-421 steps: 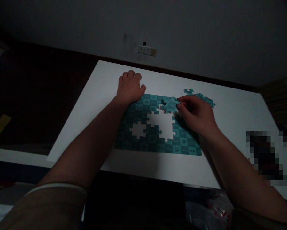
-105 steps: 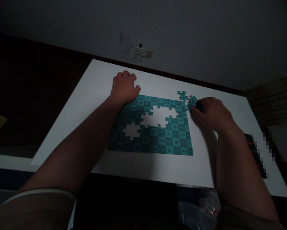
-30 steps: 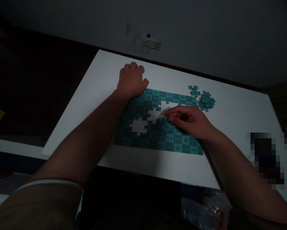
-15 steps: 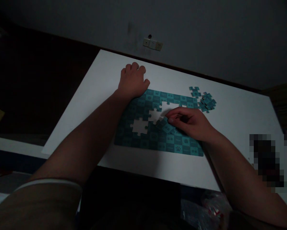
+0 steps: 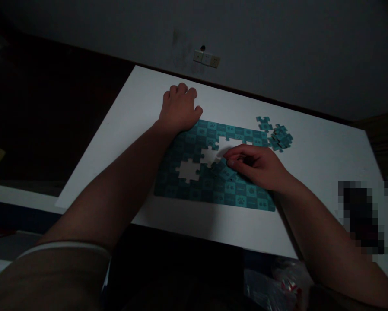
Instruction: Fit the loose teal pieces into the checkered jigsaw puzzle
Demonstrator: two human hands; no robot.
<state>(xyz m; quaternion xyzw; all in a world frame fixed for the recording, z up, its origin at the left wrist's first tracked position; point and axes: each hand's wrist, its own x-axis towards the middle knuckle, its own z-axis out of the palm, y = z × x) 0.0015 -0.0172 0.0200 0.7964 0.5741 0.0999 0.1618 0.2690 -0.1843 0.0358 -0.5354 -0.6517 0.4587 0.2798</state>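
Note:
A teal checkered jigsaw puzzle (image 5: pixel 187 192), patterned with paw prints, lies flat and shows white gaps in its middle. My left hand (image 5: pixel 180 108) rests palm down by its upper left corner, fingers apart and slightly bent, holding nothing. Above the puzzle's centre right, my right hand (image 5: pixel 254 164) has thumb and fingers closed on a teal puzzle piece (image 5: pixel 227 172). That piece sits askew over the assembled part, and the fingers hide some of it. Several loose puzzle pieces (image 5: pixel 281 137) are heaped past the puzzle's upper right corner, with a single loose piece (image 5: pixel 263 123) at the heap's left.
The white table (image 5: pixel 323 160) carries the puzzle. A pixelated dark object (image 5: pixel 362 220) is at its right end. Wall sockets (image 5: pixel 207 58) are on the wall behind. Below the front edge lies clear plastic wrapping (image 5: pixel 268 289). The scene is dim.

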